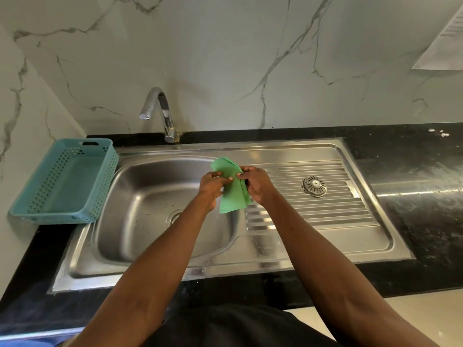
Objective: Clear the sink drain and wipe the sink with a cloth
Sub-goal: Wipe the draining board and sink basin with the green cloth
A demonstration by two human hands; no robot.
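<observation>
While both hands, left hand (213, 187) and right hand (255, 184), pinch the folded green cloth (233, 194) in their fingers above the sink (140, 196) basin's right edge, loose folds may slip open, and the strainer (314, 186) lies out on the drainboard.

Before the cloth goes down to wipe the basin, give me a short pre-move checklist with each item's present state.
1. Cloth in hand: ok, the left hand and the right hand both pinch it above the sink.
2. Strainer out of the drain: ok, it sits on the ribbed drainboard.
3. Drain opening free of debris: cannot tell, the left forearm partly covers it.
4. Basin free of objects: ok, only water droplets show.
5. Tap off: ok, no water runs.
</observation>
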